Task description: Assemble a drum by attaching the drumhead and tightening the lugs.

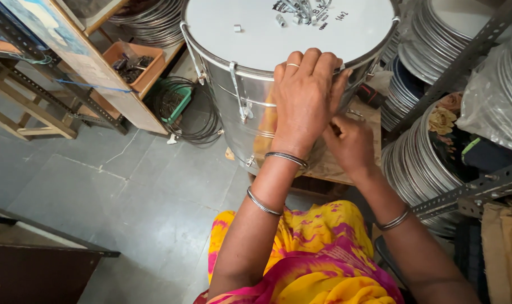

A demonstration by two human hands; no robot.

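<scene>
Nearest the camera, the person's lap in yellow and pink cloth [306, 264] fills the bottom edge, with both forearms, each with metal bangles, reaching forward over it. The right hand [352, 145] sits low against the near side of the steel drum [256, 107], fingers curled inward at a fitting on the shell; whether they pinch anything I cannot tell, since the other hand covers them. The left hand [305, 101] lies above it, palm down, fingers together and draped over the drum's near rim, pressing there, not closed around anything. The drum stands on a low wooden board [340, 163] at the person's knees. Judging by the tension hooks [239, 93] already hung along the left of the shell and the loose nuts and bolts [301, 12] heaped on the white drumhead [267, 34] at its far edge, fitting seems partly done, with hardware left. Beyond, stacked metal hoops [436, 34] fill the racks.
</scene>
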